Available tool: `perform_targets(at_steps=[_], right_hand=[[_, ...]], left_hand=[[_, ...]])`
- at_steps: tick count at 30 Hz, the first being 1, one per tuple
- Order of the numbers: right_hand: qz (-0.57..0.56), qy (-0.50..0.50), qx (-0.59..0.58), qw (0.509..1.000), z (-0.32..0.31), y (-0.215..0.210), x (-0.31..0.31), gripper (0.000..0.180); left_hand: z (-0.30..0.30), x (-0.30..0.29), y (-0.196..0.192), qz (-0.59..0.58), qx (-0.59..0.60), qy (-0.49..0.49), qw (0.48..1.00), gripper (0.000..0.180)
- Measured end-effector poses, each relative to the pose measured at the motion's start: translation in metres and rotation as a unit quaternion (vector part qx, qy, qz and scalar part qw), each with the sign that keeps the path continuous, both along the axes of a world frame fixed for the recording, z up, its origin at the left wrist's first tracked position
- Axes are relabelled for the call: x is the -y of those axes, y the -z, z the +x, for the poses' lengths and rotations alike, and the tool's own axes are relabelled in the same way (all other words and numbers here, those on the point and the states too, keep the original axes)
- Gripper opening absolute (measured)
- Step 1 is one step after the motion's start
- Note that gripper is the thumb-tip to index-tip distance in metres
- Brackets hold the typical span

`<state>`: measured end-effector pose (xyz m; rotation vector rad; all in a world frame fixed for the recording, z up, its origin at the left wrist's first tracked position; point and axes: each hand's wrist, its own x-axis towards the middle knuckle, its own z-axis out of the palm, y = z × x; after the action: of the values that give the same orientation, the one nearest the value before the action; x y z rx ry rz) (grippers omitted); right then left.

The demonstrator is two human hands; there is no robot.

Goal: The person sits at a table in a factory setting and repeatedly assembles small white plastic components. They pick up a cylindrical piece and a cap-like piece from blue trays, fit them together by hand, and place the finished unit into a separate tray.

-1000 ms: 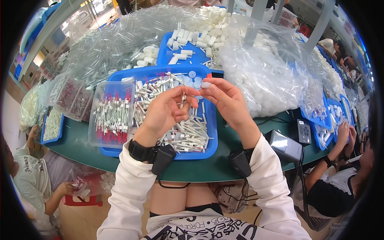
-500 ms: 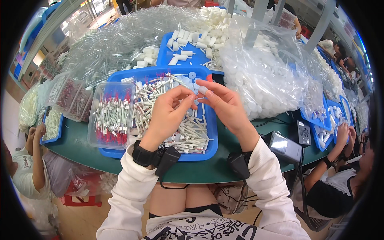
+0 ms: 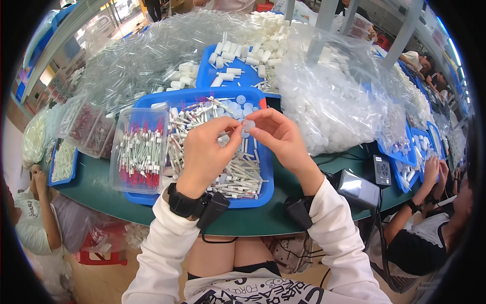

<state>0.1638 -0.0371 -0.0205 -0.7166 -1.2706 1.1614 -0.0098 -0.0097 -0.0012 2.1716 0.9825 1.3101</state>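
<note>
Pale and round, a small white disc (image 3: 248, 124) sits pinched between our two hands above the blue tray (image 3: 267, 175). Its flat face turns up toward us; it is round, so we can make out no long axis. Our left hand (image 3: 205, 152) comes up from the lower edge, wrist bent, knuckles toward us, fingers curled in with thumb and forefinger closed on the disc's left edge. A thin piece seems to be tucked in that same grip, but it is too small to tell. Our right hand (image 3: 281, 134) reaches in from the right, palm turned leftward, thumb and forefinger closed on the disc's right edge, the other fingers loosely bent. Both hands meet over the middle of the tray, clear of the heap of white tubes (image 3: 238, 175) lying below them. Just left of the tray stands a clear box (image 3: 139, 152) of red-tipped sticks, touching the tray's side. To the right a big clear bag (image 3: 334, 101) of white pieces crowds the tray's far corner. Green table (image 3: 253, 220) edge shows bare between the tray and our sleeves. A second blue tray (image 3: 210, 76) lies beyond.
</note>
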Motion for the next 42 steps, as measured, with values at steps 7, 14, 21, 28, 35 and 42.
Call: perform_targets(at_steps=[7,14,21,28,35,42], right_hand=[[0.023,0.045,0.079,0.996,0.000,0.004,0.001,0.025],[0.046,0.082,0.148,0.985,0.002,0.002,0.002,0.026],[0.031,0.082,0.116,0.989,0.005,0.003,-0.001,0.027],[-0.008,0.046,0.070,0.996,0.010,0.004,-0.003,0.028],[-0.021,0.060,0.075,0.995,0.009,0.006,-0.004,0.026],[-0.060,0.057,0.076,0.994,0.009,0.005,-0.001,0.023]], left_hand=[[0.000,0.002,0.000,0.057,-0.046,-0.015,0.997,0.006],[-0.002,0.001,0.000,0.063,-0.078,0.020,0.995,0.007],[-0.003,0.005,-0.001,-0.069,-0.049,0.108,0.991,0.020],[-0.002,-0.002,0.004,-0.077,-0.003,0.062,0.995,0.011],[-0.003,-0.005,0.004,-0.117,0.012,0.069,0.991,0.007],[-0.005,-0.007,0.006,-0.074,-0.002,0.083,0.994,0.007]])
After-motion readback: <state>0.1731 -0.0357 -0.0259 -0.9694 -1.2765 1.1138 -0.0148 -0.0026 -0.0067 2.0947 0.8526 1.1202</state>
